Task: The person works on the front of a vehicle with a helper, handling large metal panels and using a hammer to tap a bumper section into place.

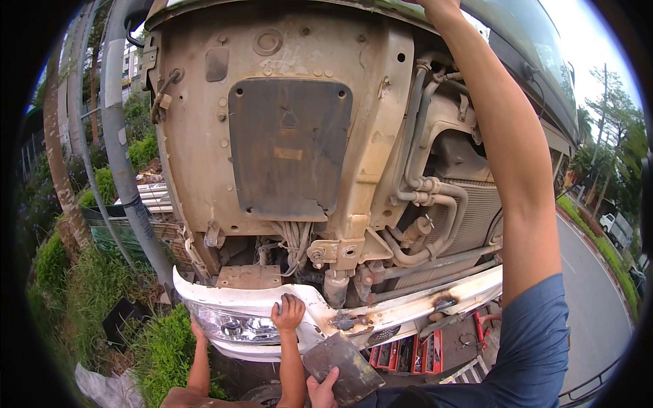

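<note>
At the bottom, my left hand (322, 390) grips a dark, worn flat plate (343, 367) with the thumb across its face. My right arm, in a blue sleeve, reaches up to the top edge. There my right hand (441, 5) is mostly cut off beside the upper rim of the vehicle's exposed front; its fingers are hidden. Below that front runs a white bumper (401, 306) with scorched, rusty patches. A clear headlight (238, 325) is set in its left end. A co-worker's hands (288, 313) hold the bumper around the headlight.
Pipes and a radiator (469, 217) show at the right of the vehicle front. A red toolbox (427, 352) with tools stands on the ground behind the bumper. A grey pole (129, 143) and bushes (166, 353) are at left, a road (592, 292) at right.
</note>
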A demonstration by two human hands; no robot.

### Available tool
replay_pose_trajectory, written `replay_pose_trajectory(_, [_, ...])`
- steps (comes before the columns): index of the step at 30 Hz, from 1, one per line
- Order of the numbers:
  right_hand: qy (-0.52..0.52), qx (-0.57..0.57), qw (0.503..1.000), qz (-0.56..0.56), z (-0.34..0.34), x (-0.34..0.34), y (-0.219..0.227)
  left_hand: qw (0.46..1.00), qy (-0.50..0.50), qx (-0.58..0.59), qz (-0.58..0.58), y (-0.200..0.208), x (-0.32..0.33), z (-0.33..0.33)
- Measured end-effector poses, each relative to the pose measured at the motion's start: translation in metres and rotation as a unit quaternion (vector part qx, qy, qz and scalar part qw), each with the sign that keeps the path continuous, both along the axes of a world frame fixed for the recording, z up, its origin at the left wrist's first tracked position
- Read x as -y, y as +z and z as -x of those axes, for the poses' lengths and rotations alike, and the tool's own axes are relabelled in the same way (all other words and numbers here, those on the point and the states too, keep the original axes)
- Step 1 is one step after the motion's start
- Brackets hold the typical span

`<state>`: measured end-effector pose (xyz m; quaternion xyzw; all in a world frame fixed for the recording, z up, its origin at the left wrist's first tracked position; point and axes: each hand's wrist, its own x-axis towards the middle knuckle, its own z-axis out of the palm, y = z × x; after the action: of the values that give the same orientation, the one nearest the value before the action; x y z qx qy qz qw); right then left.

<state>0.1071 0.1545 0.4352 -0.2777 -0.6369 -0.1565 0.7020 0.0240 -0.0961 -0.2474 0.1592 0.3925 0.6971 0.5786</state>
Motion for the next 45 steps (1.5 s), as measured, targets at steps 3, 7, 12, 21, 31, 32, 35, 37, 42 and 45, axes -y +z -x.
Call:
replay_pose_trajectory(3, [-0.056, 0.009, 0.998, -0.019, -0.002, -0.006, 0.003, 1.000, 0.004, 0.010, -0.005, 0.003, 0.000, -0.002])
replay_pose_trajectory(7, [-0.054, 0.042, 0.997, -0.034, -0.004, -0.003, 0.004, 0.999, 0.005, 0.031, -0.005, 0.004, 0.000, -0.003])
replay_pose_trajectory(12, [-0.057, 0.085, 0.995, -0.007, -0.006, 0.011, 0.001, 1.000, 0.014, 0.014, 0.003, 0.002, -0.001, -0.003])
replay_pose_trajectory(21, [-0.170, 0.146, 0.974, -0.021, -0.015, 0.007, 0.010, 1.000, 0.007, -0.012, 0.013, -0.001, -0.002, -0.002])
replay_pose_trajectory(31, [-0.236, 0.145, 0.961, -0.026, -0.020, 0.005, 0.003, 1.000, 0.014, -0.012, 0.001, 0.005, -0.003, -0.003])
replay_pose_trajectory(32, [-0.254, 0.143, 0.956, -0.039, -0.022, 0.004, 0.003, 1.000, 0.012, -0.012, 0.001, 0.011, 0.000, -0.004])
replay_pose_trajectory(35, [-0.225, 0.147, 0.963, -0.034, -0.016, 0.014, 0.005, 0.996, -0.068, 0.001, 0.058, 0.065, 0.017, 0.002])
replay_pose_trajectory(37, [-0.217, 0.145, 0.965, -0.035, -0.020, 0.013, 0.003, 0.997, -0.074, 0.001, 0.024, 0.066, 0.018, 0.002])
replay_pose_trajectory(42, [-0.196, 0.136, 0.969, -0.069, -0.028, 0.006, 0.002, 0.999, 0.012, 0.042, 0.018, 0.011, 0.001, -0.011])
replay_pose_trajectory(45, [-0.186, 0.134, 0.971, -0.069, -0.030, 0.008, 0.002, 0.999, 0.013, 0.046, 0.022, 0.009, 0.001, -0.011])
